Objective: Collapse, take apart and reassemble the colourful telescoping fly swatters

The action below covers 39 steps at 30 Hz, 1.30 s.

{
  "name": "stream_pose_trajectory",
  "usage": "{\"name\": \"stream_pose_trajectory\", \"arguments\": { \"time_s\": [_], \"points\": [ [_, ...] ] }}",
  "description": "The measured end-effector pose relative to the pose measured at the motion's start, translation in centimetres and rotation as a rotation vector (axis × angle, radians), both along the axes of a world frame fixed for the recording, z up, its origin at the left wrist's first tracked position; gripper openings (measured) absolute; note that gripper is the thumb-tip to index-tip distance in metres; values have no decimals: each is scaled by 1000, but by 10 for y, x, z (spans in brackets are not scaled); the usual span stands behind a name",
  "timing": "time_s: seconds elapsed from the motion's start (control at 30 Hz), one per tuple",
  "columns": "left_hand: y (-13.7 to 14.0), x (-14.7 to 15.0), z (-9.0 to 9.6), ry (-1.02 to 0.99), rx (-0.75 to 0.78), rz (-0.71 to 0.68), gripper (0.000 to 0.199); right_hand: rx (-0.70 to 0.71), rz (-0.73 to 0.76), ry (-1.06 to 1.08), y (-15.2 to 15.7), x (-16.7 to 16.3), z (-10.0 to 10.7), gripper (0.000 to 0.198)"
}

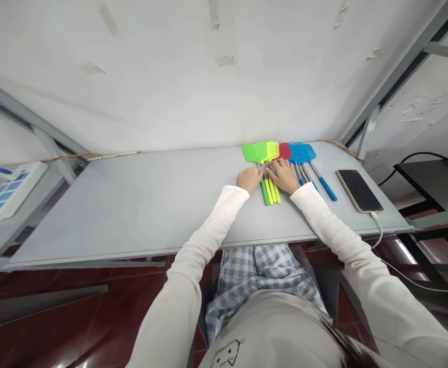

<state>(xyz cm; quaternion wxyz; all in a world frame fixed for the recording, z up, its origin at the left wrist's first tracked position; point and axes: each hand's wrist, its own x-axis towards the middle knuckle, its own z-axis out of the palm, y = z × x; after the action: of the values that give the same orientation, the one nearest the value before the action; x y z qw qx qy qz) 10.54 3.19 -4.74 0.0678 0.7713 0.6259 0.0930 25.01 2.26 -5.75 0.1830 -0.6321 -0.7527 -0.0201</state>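
Note:
Several fly swatters lie on the grey table with their heads toward the wall. Green fly swatters [254, 152] are on the left, overlapped by a yellow fly swatter [272, 150]; a red fly swatter [284, 151] and several blue fly swatters [303, 152] follow to the right. My left hand [250, 180] is closed at the metal shafts beside the green handle [265, 192]. Bent over the shafts of the yellow fly swatters is my right hand [285, 176], its fingertips near those of my left. Parts of the shafts and the red handle are hidden under my right hand.
A phone [359, 190] with a white charging cable [377, 225] lies at the right end of the grey table [162, 199]. The white wall [162, 76] rises behind it. At far left is a white-and-blue object [11, 191]. Metal frame posts flank both ends.

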Motion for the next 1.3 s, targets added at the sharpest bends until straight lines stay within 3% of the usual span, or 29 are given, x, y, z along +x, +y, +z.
{"name": "stream_pose_trajectory", "arguments": {
  "time_s": [0.13, 0.23, 0.43, 0.63, 1.3],
  "points": [
    [4, -10, -1, -65, -22, -59, 59, 88, -142, -9, 5, 22, 9, 42],
    [12, -28, -1, -61, 5, -12, 60, 122, -323, -16, 8, 47, 14, 39],
    [31, -69, -2, -47, 14, 148, 59, -12, -654, -2, 10, 70, 4, 46],
    [33, -71, -9, 1, 47, 12, 49, -77, -622, -37, 10, 67, -5, 47],
    [22, -71, -11, 44, 71, 15, 39, -65, -523, -6, 9, 78, -6, 46]
  ]
}}
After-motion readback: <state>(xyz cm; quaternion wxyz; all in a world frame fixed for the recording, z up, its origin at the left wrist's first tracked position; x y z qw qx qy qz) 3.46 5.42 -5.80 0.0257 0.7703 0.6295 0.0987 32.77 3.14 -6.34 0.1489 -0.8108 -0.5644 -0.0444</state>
